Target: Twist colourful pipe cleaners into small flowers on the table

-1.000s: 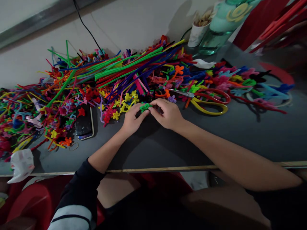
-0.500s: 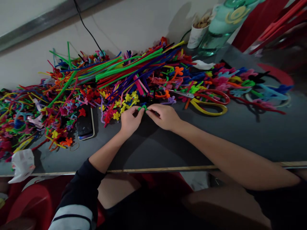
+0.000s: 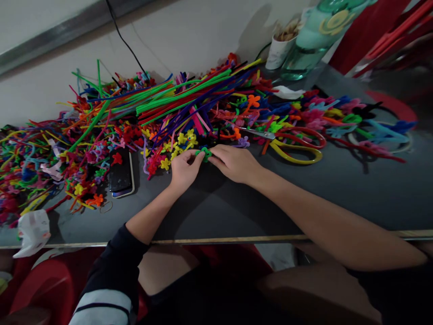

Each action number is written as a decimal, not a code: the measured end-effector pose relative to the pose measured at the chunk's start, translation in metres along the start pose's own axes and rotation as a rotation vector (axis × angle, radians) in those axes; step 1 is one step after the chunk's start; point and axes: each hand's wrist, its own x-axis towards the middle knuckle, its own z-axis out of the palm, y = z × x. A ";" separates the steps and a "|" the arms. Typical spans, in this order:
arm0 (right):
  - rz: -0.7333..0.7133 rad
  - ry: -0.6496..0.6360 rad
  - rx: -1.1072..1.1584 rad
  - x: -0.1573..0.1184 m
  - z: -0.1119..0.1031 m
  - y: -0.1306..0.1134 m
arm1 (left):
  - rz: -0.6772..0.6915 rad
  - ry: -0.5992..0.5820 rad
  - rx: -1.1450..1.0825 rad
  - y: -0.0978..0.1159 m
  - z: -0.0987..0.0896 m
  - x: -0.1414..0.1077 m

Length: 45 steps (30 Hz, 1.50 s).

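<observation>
A small green pipe-cleaner flower (image 3: 204, 155) is pinched between both hands over the dark table (image 3: 216, 212). My left hand (image 3: 184, 169) grips its left side with thumb and forefinger. On the other side, the fingertips of my right hand (image 3: 235, 163) close on its right edge. Yellow pipe-cleaner flowers (image 3: 182, 139) lie just beyond my left hand. Scissors (image 3: 297, 142) with one red and one yellow handle loop rest to the right of my right hand, blades pointing left.
A heap of coloured pipe cleaners (image 3: 182, 97) spreads along the wall. A phone (image 3: 121, 174) lies at left, near a white wrapper (image 3: 33, 231) on the table's edge. At the back right stand a paper cup (image 3: 279, 52) and a green bottle (image 3: 304, 49).
The green flower shows more fully between the fingers, its loops now visible. My right hand has shifted slightly, and the whole view has moved a little.
</observation>
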 end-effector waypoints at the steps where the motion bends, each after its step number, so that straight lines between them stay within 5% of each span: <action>1: -0.013 -0.017 -0.037 0.000 0.000 0.001 | 0.002 -0.004 0.003 0.000 0.000 0.000; 16: -0.139 0.030 -0.266 0.001 -0.001 0.002 | -0.010 -0.047 0.052 0.002 -0.001 0.000; 34: -0.085 0.047 -0.057 0.000 -0.003 0.006 | -0.014 -0.025 0.037 0.002 0.001 -0.001; 45: 0.004 0.370 0.299 0.002 -0.003 0.002 | -0.174 -0.052 -0.246 -0.002 0.004 0.001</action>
